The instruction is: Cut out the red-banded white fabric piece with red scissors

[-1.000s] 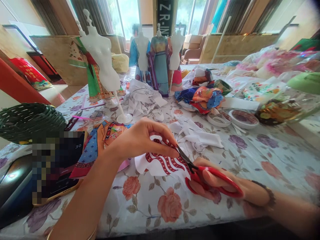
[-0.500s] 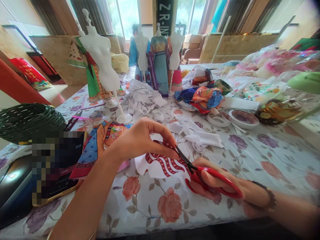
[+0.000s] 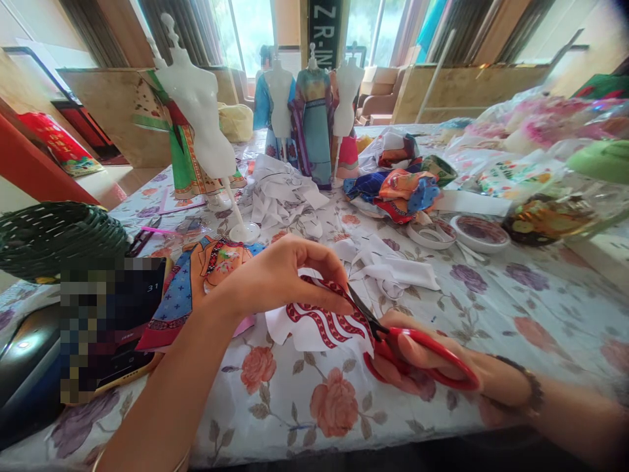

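Note:
My left hand (image 3: 297, 275) pinches a white piece of fabric (image 3: 299, 337) printed with wavy dark-red patterned bands, thumb and fingers closed on its upper edge. In my right hand (image 3: 417, 360) is a pair of red-handled scissors (image 3: 442, 354), my fingers through the loops. The dark blades lie along the outermost red band at the right side of the piece, just by my left fingertips. Left of my left hand lies a blue, orange and pink printed garment piece (image 3: 171, 292), partly covered by my forearm.
White scraps (image 3: 388, 265) lie just beyond my hands, with a larger scrap heap (image 3: 285, 193) behind. A bare white mannequin (image 3: 196, 118) stands back left. Tape rolls (image 3: 479, 234) sit at right; a phone (image 3: 132, 328) and a dark green woven basket (image 3: 59, 239) at left.
The scissors and both hands hold nearly the same place. The blades seem slightly more closed along the band's edge, and the left hand has dipped a little.

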Motion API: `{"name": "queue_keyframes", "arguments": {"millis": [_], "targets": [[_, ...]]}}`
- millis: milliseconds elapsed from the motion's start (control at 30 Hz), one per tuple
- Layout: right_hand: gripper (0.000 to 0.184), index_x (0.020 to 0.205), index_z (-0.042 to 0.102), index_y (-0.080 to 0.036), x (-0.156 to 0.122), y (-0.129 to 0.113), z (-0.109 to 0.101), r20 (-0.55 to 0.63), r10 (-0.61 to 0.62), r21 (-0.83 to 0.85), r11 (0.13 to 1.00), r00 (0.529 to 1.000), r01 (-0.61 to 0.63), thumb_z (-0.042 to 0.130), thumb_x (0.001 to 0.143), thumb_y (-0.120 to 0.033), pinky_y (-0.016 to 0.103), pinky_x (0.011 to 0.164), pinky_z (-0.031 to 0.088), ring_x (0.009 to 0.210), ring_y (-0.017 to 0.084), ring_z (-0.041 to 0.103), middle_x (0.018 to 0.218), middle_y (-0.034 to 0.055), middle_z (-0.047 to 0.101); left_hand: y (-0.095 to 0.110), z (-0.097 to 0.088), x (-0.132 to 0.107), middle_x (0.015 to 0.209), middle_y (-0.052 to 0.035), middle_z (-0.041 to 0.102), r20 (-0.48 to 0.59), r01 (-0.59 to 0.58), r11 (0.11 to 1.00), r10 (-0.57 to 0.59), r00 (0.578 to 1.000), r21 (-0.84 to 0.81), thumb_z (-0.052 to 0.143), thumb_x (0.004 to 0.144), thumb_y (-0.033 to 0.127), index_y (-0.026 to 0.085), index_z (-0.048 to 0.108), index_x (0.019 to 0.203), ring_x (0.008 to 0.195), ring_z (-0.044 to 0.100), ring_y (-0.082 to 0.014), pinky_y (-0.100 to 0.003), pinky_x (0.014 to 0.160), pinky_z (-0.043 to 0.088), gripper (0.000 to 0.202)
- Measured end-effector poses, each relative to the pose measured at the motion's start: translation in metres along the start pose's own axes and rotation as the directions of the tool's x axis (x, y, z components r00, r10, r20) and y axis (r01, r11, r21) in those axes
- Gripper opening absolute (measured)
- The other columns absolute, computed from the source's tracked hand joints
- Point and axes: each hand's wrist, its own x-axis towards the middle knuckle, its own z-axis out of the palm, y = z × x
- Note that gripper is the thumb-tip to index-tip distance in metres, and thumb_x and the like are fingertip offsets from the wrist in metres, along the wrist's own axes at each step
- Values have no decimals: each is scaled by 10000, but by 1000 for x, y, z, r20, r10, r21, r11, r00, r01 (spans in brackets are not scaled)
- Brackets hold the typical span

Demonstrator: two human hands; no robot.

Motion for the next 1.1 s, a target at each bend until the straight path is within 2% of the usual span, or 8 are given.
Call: {"name": "queue_keyframes", "arguments": {"millis": [167,367,567,700,900,1100], "targets": [[593,614,416,-205,1,-16,6,-45,61,-45,997,997,-63,364,873,-736,262,420,263,464,98,336,561,-28,422,-2,-1,0,712,27,679,19,23,1000,-23,1000,2,825,654,296,199,744,745,659,594,-89,-183,569,448,156],[603,604,410,-209,-1,-12,5,-44,78,-48,996,996,-80,351,866,-749,263,422,278,461,106,353,557,-19,426,-3,-1,0,701,43,680,57,69,993,-64,996,-93,822,661,245,200,736,722,613,574,-53,-142,538,432,115],[612,596,410,-209,1,-12,4,-22,79,-17,997,997,-80,361,853,-762,268,432,274,459,106,340,528,-32,409,-3,-1,-1,710,49,685,94,125,988,-116,989,-96,795,695,222,209,737,769,553,543,-39,-115,454,399,95],[602,607,415,-208,0,-13,5,-45,91,-30,995,995,-93,358,862,-751,267,441,280,467,105,342,541,-33,413,-3,-1,0,697,44,677,104,117,991,-109,989,-71,791,705,256,224,770,783,541,518,-34,-115,451,388,87],[587,610,413,-205,0,-19,7,-49,38,-31,999,998,-39,351,884,-720,258,443,269,468,97,344,558,-32,423,-5,-2,0,729,38,684,96,96,995,-94,991,-25,802,695,265,259,787,780,605,544,-50,-125,478,393,86],[624,598,390,-219,-2,-15,10,-73,114,-51,992,991,-118,349,816,-802,267,419,242,443,102,311,543,-35,397,-4,-2,0,712,38,664,94,110,993,-107,990,-29,800,695,281,255,788,771,571,521,-45,-130,459,385,81]]}}
